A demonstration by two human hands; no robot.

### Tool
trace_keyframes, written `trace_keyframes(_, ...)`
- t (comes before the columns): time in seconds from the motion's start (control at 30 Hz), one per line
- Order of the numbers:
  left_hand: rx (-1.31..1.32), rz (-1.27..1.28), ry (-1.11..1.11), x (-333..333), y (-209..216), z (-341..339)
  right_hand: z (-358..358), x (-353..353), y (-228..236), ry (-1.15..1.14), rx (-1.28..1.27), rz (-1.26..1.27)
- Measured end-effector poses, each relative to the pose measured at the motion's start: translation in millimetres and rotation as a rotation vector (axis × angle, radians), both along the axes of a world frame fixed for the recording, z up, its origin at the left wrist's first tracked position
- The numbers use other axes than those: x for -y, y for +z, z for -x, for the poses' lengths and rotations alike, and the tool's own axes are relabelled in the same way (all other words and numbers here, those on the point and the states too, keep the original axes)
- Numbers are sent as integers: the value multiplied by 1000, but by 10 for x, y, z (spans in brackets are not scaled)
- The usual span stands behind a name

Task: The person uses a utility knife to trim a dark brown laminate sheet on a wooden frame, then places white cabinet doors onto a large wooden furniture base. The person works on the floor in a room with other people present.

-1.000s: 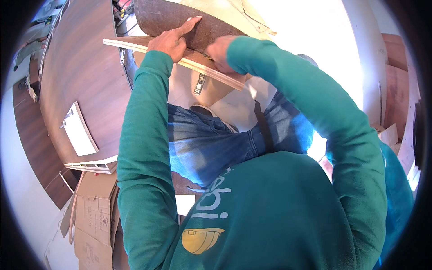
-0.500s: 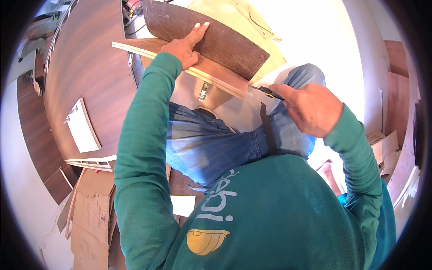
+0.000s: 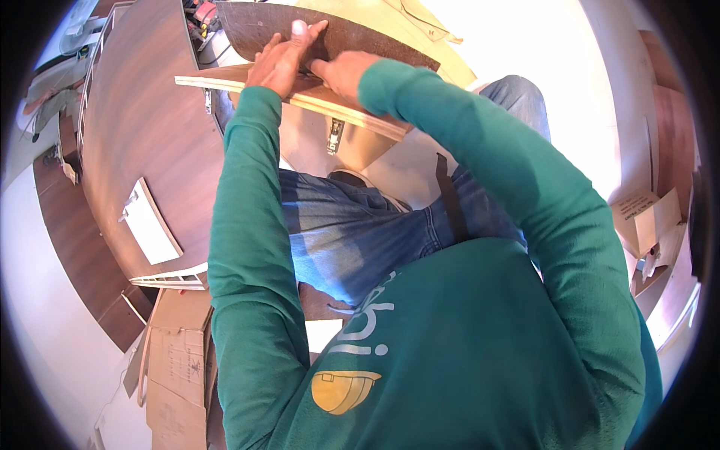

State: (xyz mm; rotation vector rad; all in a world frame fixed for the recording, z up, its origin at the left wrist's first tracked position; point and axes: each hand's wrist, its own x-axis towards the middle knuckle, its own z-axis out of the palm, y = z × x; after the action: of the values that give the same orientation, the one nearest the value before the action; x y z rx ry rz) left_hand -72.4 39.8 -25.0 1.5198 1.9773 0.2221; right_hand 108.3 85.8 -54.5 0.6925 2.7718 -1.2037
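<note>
Right hand (image 3: 346, 75) is back from the right end of the brown, pale-edged wooden board (image 3: 319, 91), beside left hand (image 3: 276, 66); fingers curled, cannot tell on what; left hand open against curved dark-brown sheet (image 3: 341, 37) along board's far side.

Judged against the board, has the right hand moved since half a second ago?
Yes: the right hand went left and forward, from beyond the right end of the board to over it, near the left hand.

Right hand (image 3: 345, 75) near left hand (image 3: 279, 66)
</note>
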Motion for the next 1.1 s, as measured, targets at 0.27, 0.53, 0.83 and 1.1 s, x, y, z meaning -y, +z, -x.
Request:
trace_keyframes(0.27, -7, 104, 47, -57, 213, -178, 695, -242, -190, 148, 217, 12)
trace_keyframes(0.53, -2, 105, 17, -81, 73, -84, 707, -321, -68, 269, 396, -127)
trace_keyframes(0.83, -6, 50, 39, -17, 16, -22, -962, -121, 350, 404, 400, -270)
trace_keyframes(1.1, -226, 81, -144, 67, -109, -71, -2016, 213, 1210, -73, 73, -49)
